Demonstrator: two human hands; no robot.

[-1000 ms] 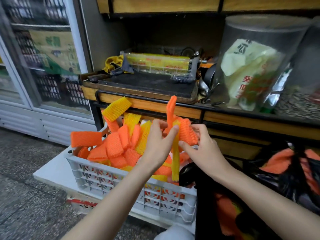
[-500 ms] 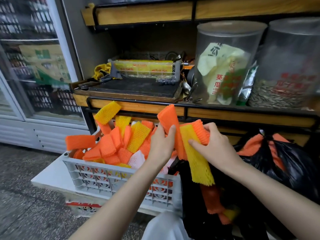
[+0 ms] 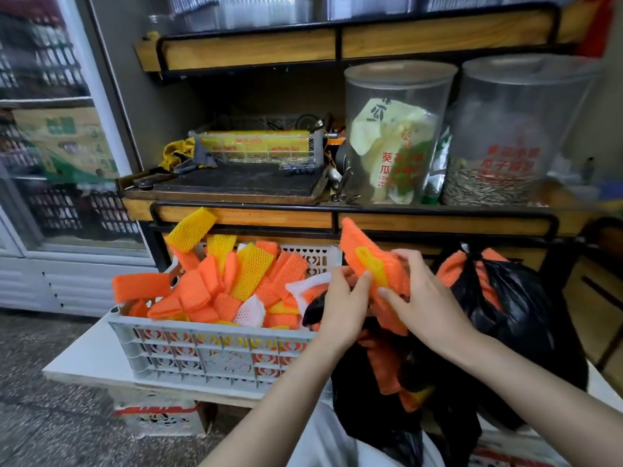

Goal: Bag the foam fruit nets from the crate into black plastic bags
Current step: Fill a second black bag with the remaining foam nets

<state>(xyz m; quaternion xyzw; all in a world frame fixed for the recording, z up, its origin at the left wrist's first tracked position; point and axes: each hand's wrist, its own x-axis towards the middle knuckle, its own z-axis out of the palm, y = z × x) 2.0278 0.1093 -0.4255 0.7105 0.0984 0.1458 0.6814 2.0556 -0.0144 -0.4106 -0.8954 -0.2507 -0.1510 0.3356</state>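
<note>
My left hand [image 3: 344,306] and right hand [image 3: 426,299] both pinch 1 foam-net bunch [image 3: 372,261]; loose nets could miss the black bag [image 3: 354,385] beneath them.

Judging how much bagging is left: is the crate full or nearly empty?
Full. Orange, yellow and white foam nets heap above the rim of the grey crate.

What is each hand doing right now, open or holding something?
Left hand: closed, gripping the bunch of orange and yellow foam nets above the black plastic bag.
Right hand: closed, gripping the same bunch.
</note>
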